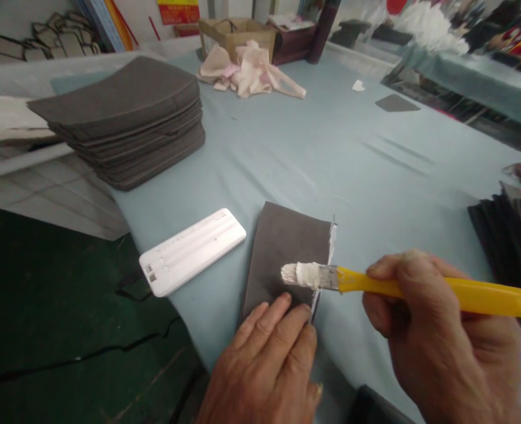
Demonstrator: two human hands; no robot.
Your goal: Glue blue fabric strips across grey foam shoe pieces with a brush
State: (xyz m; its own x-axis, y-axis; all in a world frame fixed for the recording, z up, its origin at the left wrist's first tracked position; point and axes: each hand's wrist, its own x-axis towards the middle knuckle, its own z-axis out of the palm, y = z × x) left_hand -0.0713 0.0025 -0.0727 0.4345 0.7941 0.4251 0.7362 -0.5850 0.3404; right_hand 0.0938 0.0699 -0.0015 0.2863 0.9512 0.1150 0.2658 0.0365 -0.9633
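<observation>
My right hand [437, 330] grips a paintbrush by its yellow handle [485, 294]. White paste coats the brush bristles [299, 274], which are over a dark grey sheet [287, 235]; whether they touch it I cannot tell. Along the sheet's right edge runs a white smear [332, 238]. My left hand [269, 365] lies flat on the sheet's near end, fingers stretched out, and covers that corner. A white power bank [194, 250] rests on the table just left of the sheet.
A tall stack of dark grey sheets [132, 123] stands at the table's left edge. Pale cloth [251, 68] lies before a cardboard box [238, 35] at the back. More dark pieces [508, 235] are piled at the right. A black cable [123, 347] hangs below the left edge.
</observation>
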